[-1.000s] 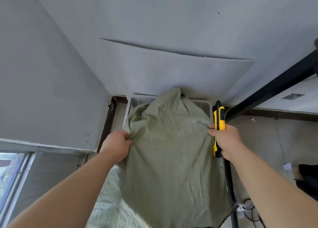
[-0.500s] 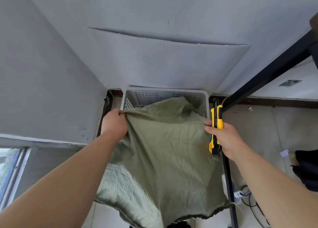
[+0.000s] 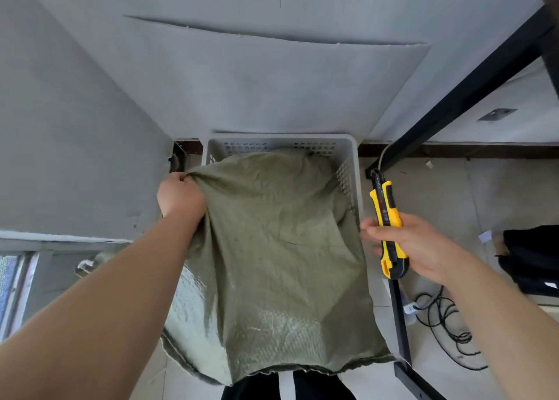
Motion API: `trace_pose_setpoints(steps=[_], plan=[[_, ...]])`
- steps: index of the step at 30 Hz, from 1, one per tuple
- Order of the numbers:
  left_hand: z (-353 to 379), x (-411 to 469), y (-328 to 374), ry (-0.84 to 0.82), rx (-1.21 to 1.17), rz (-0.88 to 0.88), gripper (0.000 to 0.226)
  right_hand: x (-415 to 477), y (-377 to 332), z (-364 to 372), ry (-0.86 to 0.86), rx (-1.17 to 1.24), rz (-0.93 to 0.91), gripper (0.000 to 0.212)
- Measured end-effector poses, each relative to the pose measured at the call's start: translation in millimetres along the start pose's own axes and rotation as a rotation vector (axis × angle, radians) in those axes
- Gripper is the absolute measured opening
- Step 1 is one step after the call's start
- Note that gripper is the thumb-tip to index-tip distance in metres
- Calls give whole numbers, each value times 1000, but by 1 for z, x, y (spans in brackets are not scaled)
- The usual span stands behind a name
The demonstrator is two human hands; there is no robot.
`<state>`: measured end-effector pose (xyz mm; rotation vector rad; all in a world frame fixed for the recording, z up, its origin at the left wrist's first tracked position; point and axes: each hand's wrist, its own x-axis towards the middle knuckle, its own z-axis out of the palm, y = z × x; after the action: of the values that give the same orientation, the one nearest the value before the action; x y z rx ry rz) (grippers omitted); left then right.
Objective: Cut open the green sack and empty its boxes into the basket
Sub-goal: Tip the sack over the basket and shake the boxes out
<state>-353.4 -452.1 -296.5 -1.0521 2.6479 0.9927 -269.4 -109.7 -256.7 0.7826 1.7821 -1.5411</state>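
Green woven sack (image 3: 272,248), draped over white perforated plastic basket (image 3: 352,170), bunched in left hand (image 3: 178,194) fingers; right hand (image 3: 417,245) clasps yellow utility knife (image 3: 388,224) beside it; one-sided grip risks slippage, spilling boxes.

A black metal frame (image 3: 472,85) is slanting down from the upper right, its upright leg (image 3: 399,318) running toward the bottom edge. Right of that leg, black cables (image 3: 447,324) are lying coiled on the tiled floor (image 3: 438,194), with a black bundle (image 3: 532,257) sitting beyond them
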Motion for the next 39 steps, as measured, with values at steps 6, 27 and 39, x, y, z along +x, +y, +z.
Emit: trace_pose_setpoints(steps=[6, 27, 39], plan=[[4, -9, 15, 24, -154, -93, 35, -22, 32, 21, -123, -201, 59, 22], [-69, -45, -9, -1009, 603, 431, 140, 32, -21, 56, 649, 213, -26, 31], [-51, -37, -13, -376, 218, 674, 19, 34, -33, 49, 573, 201, -99, 23]])
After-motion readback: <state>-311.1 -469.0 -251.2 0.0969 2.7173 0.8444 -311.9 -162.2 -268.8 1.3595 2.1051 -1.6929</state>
